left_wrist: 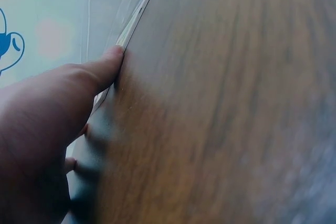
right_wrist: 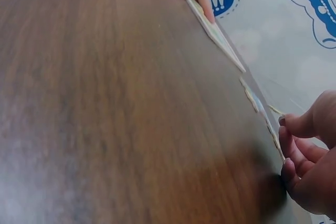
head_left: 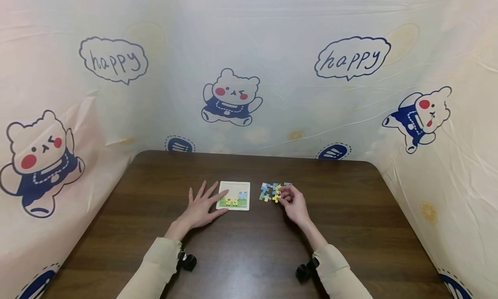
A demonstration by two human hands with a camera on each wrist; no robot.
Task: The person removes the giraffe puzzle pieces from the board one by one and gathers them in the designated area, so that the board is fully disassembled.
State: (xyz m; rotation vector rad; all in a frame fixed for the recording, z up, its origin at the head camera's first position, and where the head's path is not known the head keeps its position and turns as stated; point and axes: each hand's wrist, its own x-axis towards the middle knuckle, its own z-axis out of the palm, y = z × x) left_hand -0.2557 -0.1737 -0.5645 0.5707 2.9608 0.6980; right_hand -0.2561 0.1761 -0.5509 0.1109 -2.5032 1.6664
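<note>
A square white-framed puzzle board (head_left: 235, 187) lies on the table, with joined pieces along its bottom and right side showing yellow figures on green. My left hand (head_left: 199, 211) rests on its left side, fingers spread, the index finger over the picture and the thumb along the lower edge. To the board's right lie several loose jigsaw pieces (head_left: 265, 192) in blue, green and yellow. My right hand (head_left: 295, 206) is at these pieces. In the right wrist view its thumb and fingertips pinch a thin puzzle piece (right_wrist: 275, 109), tilted up above the others.
The brown wooden table (head_left: 241, 256) extends around the board and pieces. A pale curtain (head_left: 288, 104) printed with bears and "happy" bubbles hangs behind it and at both sides. A black wrist camera (head_left: 189, 262) sits at the left cuff, another camera (head_left: 303, 273) at the right.
</note>
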